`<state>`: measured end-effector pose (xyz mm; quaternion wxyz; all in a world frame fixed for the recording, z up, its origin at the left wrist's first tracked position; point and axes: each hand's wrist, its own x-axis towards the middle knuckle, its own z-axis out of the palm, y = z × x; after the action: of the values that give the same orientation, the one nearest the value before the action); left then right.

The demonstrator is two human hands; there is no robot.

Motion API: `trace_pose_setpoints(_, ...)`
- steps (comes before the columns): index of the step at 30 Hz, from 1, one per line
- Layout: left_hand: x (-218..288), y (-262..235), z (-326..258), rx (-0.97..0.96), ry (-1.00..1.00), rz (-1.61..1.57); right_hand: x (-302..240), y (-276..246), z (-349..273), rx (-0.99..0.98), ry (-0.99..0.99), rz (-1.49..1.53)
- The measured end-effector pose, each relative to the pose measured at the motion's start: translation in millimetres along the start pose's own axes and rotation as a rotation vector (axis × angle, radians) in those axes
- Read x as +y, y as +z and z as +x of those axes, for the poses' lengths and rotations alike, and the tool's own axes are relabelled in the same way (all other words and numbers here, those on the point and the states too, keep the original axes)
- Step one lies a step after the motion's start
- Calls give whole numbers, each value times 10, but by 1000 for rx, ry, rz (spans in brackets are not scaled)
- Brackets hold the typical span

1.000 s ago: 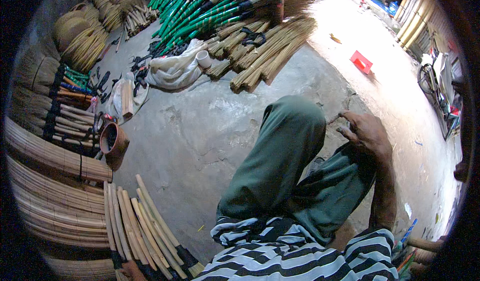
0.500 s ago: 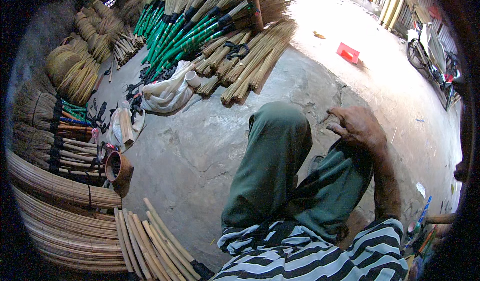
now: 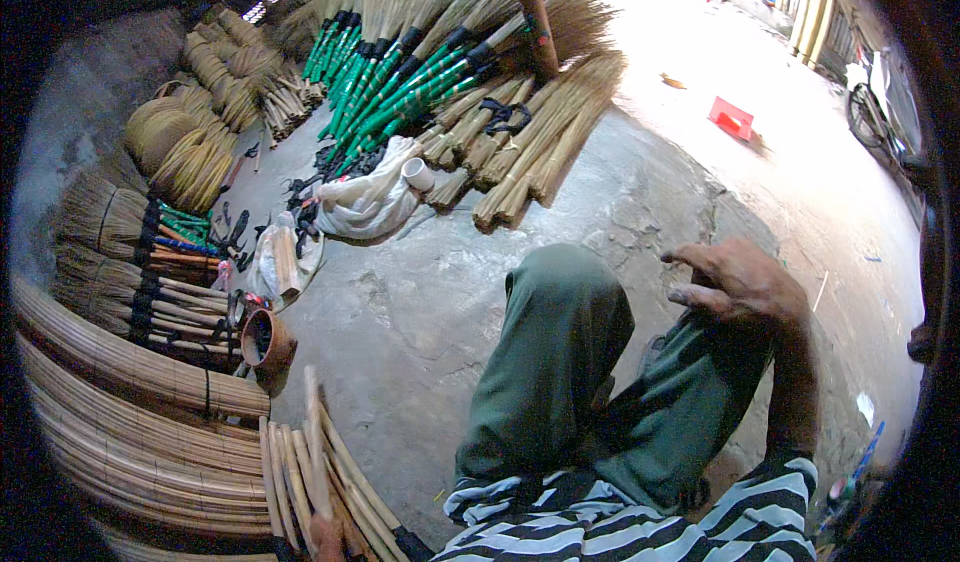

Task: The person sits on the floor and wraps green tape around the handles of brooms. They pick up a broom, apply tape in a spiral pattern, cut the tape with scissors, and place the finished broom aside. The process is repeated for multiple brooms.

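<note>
I sit on the concrete floor in green trousers (image 3: 560, 362) and a striped shirt. My right hand (image 3: 740, 284) rests on my right knee with its fingers spread and nothing in it. At the lower edge, only part of my left hand (image 3: 325, 539) shows. It grips one pale cane stick (image 3: 314, 432), which tilts up, blurred, above the bundle of cut cane sticks (image 3: 290, 472) lying beside my left leg.
Long reed bundles (image 3: 120, 402) lie at my left, next to a small brown clay pot (image 3: 265, 340). Green-handled brooms (image 3: 400, 82) and straw bundles (image 3: 540, 142) are heaped ahead, with a white sack (image 3: 365, 207) and a wooden post (image 3: 532, 12). A red object (image 3: 732, 117) lies at the far right.
My left hand has raised one cane stick out of the bundle. My right hand has stayed on my knee. The view has shifted slightly.
</note>
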<state>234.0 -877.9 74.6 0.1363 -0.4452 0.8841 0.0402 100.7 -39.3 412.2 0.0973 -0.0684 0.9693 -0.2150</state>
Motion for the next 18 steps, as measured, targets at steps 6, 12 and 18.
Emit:
trace_pose_setpoints(6,1803,-405,502,8,391,67,128,-337,-193,206,-33,211)
trace_pose_setpoints(12,5850,-1679,-358,249,1002,134,381,-402,-246,539,88,302)
trace_pose_setpoints(18,7990,-2191,-3307,431,1872,288,327,-481,301,707,9,-520)
